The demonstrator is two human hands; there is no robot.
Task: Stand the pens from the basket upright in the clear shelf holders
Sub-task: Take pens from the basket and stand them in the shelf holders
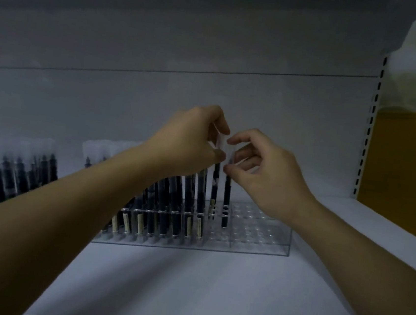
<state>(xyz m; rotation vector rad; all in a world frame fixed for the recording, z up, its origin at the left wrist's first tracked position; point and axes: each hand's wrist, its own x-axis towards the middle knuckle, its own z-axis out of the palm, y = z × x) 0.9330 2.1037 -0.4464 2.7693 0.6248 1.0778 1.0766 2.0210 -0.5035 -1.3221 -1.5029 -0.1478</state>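
A clear shelf holder (pixel 260 236) stands on the white shelf; its left part is filled with several upright dark pens (pixel 171 204) with pale caps, and the holes in its right part stand free. My right hand (pixel 259 173) pinches the top of a dark pen (pixel 226 200) standing upright in a hole just right of the filled rows. My left hand (pixel 193 140) is closed on the pale cap of the neighbouring pen (pixel 214 186), also upright. The two hands nearly touch at the fingertips. The basket is out of view.
A second clear holder (pixel 7 177) packed with dark pens stands at the far left. The shelf's back wall is close behind. A slotted upright (pixel 369 128) and a yellow panel (pixel 403 165) bound the shelf on the right. An upper shelf hangs overhead.
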